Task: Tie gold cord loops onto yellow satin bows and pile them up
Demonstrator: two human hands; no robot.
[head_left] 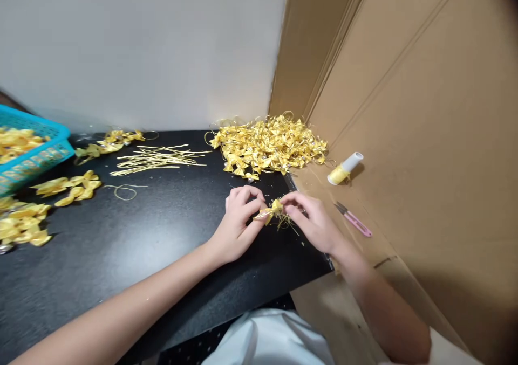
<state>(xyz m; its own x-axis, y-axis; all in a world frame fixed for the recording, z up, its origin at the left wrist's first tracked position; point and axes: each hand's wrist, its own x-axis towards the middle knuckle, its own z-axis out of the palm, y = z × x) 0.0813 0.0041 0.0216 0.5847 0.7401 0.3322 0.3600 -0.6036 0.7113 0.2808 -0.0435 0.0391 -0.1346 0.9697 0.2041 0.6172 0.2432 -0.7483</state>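
Note:
Between my two hands, just above the black table, is a yellow ribbon bow (276, 205). My left hand (243, 219) pinches its left side between thumb and fingers. On the other side, the fingertips of my right hand (309, 219) close on the bow's right edge. Thin gold cord clippings (288, 222) lie on the table beneath the bow. Behind my hands, against the wall, is a large heap of finished-looking yellow bows (271, 144) with gold cord loops. A bundle of gold cord lengths (157, 159) rests to the left of that heap.
Pink-handled thread snips (354, 220) and a spool of yellow thread (345, 169) are on the cardboard at right. A turquoise basket (52, 155) of yellow ribbon pieces stands far left, near loose bows (24, 222). Cardboard panels (424, 111) border the right side.

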